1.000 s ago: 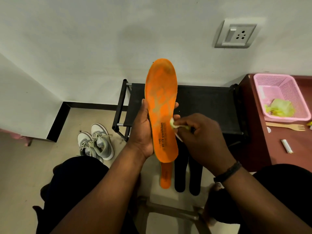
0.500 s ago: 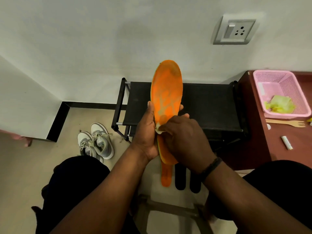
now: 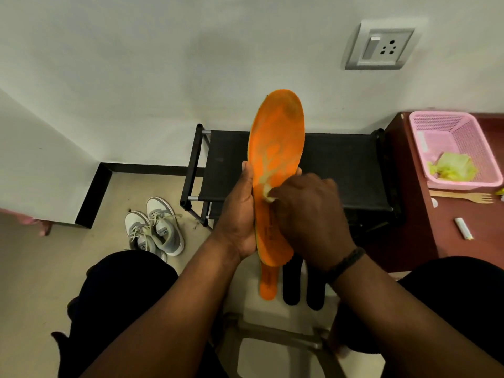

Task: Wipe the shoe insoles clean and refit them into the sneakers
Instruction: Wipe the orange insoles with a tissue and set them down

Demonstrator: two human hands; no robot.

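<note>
My left hand (image 3: 240,214) grips an orange insole (image 3: 278,143) by its left edge and holds it upright, toe end up, in front of me. My right hand (image 3: 311,216) pinches a small pale wipe (image 3: 268,194) and presses it on the insole's middle. A second orange insole (image 3: 268,285) lies on the floor below, with two black insoles (image 3: 291,287) beside it on the right. A pair of grey and white sneakers (image 3: 155,227) stands on the floor to the left.
A black shoe rack (image 3: 341,162) stands against the white wall behind the insole. A dark red table (image 3: 463,241) on the right carries a pink basket (image 3: 450,124) with a yellow-green cloth, a wooden fork (image 3: 463,197) and a small white stick. My knees frame the bottom.
My right hand moved from the insole's right edge onto its face and rubbed the wipe upward along the middle. The insole tilted slightly rightward in my left hand.
</note>
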